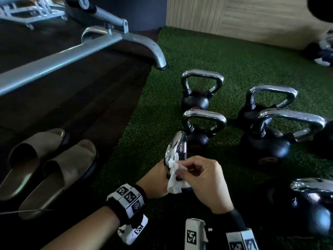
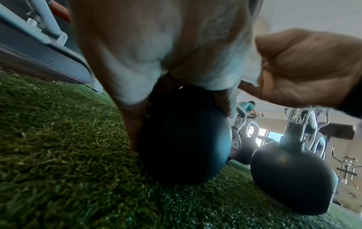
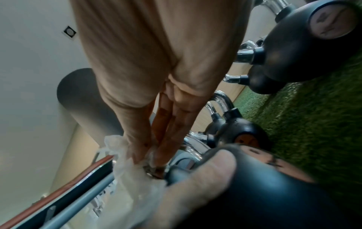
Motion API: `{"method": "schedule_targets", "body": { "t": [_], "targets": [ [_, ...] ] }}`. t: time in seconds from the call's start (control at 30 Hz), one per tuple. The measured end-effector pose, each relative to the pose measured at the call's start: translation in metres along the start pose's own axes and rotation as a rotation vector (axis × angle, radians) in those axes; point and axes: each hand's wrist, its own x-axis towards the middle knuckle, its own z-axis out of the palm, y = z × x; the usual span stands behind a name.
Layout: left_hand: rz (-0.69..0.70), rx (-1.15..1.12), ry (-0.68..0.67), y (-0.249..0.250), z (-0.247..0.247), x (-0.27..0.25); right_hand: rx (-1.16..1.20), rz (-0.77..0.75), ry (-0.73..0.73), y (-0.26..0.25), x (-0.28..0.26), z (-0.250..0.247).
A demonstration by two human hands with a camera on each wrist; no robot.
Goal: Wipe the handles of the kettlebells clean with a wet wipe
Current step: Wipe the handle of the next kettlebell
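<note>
The nearest kettlebell, black with a chrome handle [image 1: 176, 147], stands on the green turf [image 1: 147, 123] right in front of me. My left hand [image 1: 162, 175] grips it where the handle meets the black ball [image 2: 184, 139], with the thumb [image 2: 135, 124] lying down the ball's side. My right hand [image 1: 185, 168] pinches a crumpled white wet wipe [image 1: 173, 179] against the lower part of that handle. In the right wrist view the fingertips [image 3: 154, 156] press the wipe [image 3: 133, 170] onto the chrome. The ball is hidden under both hands in the head view.
Several more kettlebells stand on the turf beyond and to the right [image 1: 200, 91] [image 1: 270, 103] [image 1: 281, 138], one close at lower right [image 1: 310, 199]. A grey machine frame [image 1: 72, 56] and beige slippers [image 1: 50, 165] occupy the dark floor on the left.
</note>
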Motion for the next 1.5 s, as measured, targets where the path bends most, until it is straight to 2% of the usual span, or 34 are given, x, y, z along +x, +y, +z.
{"method": "schedule_targets", "body": {
  "t": [0.17,0.27,0.33,0.5,0.7,0.9,1.0,1.17,1.2,1.33,1.5],
  "targets": [
    [-0.001,-0.024,-0.050,-0.002,-0.003,0.002,-0.030,0.038,-0.112,0.006,0.007,-0.007],
    [-0.050,-0.076,-0.054,-0.005,-0.005,0.001,-0.079,0.063,-0.120,0.009,0.020,-0.006],
    [-0.090,-0.089,-0.100,-0.006,-0.007,0.001,-0.132,0.123,-0.188,0.013,0.026,-0.005],
    [-0.101,-0.098,-0.167,-0.005,-0.010,0.000,0.119,0.190,-0.304,0.013,0.020,-0.007],
    [-0.094,-0.129,-0.148,-0.007,-0.008,-0.006,0.199,0.202,-0.338,0.011,0.018,-0.004],
    [-0.096,-0.150,-0.111,-0.007,-0.003,-0.007,0.842,0.484,-0.145,0.012,0.009,0.011],
    [-0.098,-0.164,-0.081,-0.009,-0.002,-0.007,0.958,0.515,-0.081,0.008,0.007,0.011],
    [-0.124,-0.155,-0.125,-0.014,-0.001,-0.009,0.787,0.446,-0.116,0.008,0.005,0.007],
    [-0.129,-0.136,-0.109,-0.016,-0.001,-0.009,0.737,0.428,-0.067,0.008,0.007,0.008],
    [-0.105,-0.044,-0.066,-0.023,0.000,-0.009,0.467,0.327,0.276,0.013,0.012,0.019],
    [-0.093,-0.028,-0.090,-0.016,0.002,-0.008,0.319,0.254,0.381,0.007,-0.001,0.025]
  ]
}}
